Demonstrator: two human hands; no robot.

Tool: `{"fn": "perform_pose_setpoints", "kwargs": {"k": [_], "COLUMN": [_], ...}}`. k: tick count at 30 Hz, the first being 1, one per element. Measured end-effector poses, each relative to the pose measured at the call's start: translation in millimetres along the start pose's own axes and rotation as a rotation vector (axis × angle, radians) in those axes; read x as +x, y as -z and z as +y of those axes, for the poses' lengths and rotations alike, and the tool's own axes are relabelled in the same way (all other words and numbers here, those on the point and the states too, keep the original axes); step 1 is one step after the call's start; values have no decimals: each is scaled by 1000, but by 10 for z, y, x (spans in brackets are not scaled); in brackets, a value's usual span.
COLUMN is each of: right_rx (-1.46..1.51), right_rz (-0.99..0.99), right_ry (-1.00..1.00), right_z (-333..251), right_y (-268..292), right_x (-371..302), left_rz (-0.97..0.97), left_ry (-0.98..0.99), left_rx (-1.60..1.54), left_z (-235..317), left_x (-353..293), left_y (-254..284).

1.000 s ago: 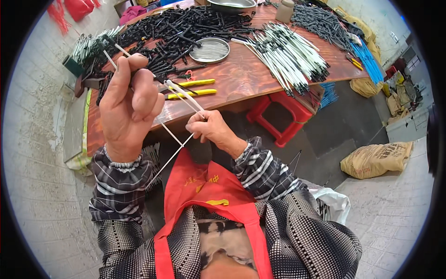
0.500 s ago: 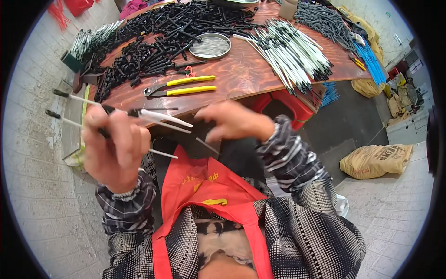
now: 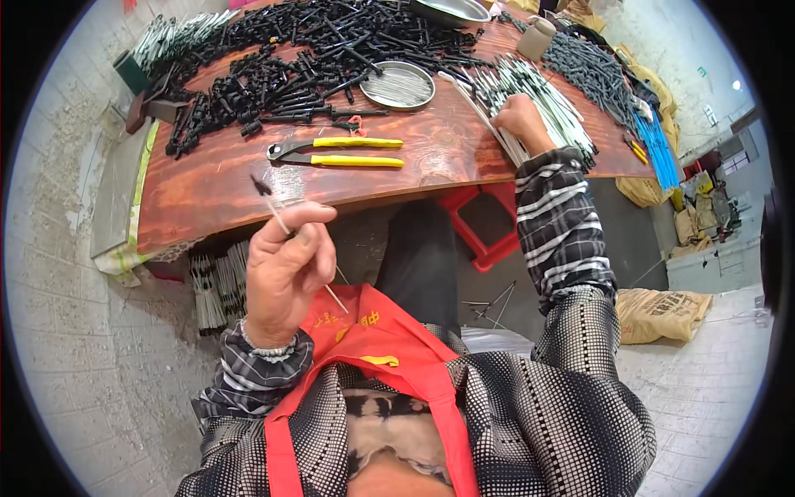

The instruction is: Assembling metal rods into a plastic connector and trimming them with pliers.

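My left hand (image 3: 290,277), raised in front of the red apron, pinches a thin pale rod (image 3: 333,291). A small black pointed tip (image 3: 261,185) shows at the rod's upper end, and its lower end slants down over the apron. Across the table my right hand (image 3: 523,120) rests at the near-left side of a pile of white rods with black ends (image 3: 553,99). Its fingers are bent down among the rods. What lies between those fingertips is hidden.
Yellow-handled pliers (image 3: 352,161) lie near the edge of the wooden table (image 3: 207,203). Behind them are a round metal dish of thin needles (image 3: 399,89) and a heap of black parts (image 3: 281,79). Grey parts (image 3: 580,70) and blue sticks (image 3: 656,153) lie right. A red stool (image 3: 493,248) stands below.
My right hand has gone from near my left hand out to the white pile. Several white rods around my left hand are no longer there; one thin rod shows. The view has shifted.
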State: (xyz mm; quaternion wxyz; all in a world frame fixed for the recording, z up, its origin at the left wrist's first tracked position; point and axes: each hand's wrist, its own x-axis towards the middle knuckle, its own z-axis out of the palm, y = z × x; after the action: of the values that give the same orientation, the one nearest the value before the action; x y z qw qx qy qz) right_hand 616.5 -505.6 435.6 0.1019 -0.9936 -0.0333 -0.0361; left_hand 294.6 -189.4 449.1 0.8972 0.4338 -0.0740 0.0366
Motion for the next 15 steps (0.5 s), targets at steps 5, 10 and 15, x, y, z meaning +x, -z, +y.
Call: {"fn": "perform_pose_setpoints", "kwargs": {"k": [5, 10, 15], "right_rx": [452, 717, 840], "right_rz": [-56, -136, -161], "right_ry": [-10, 119, 129], "right_z": [-20, 59, 129], "right_y": [321, 267, 256], "right_x": [-120, -281, -451], "left_rz": [-7, 46, 44], "left_ry": [49, 91, 98], "left_rx": [-49, -59, -41], "left_z": [-72, -131, -135], "left_x": [19, 89, 153], "left_y": [113, 119, 138]}}
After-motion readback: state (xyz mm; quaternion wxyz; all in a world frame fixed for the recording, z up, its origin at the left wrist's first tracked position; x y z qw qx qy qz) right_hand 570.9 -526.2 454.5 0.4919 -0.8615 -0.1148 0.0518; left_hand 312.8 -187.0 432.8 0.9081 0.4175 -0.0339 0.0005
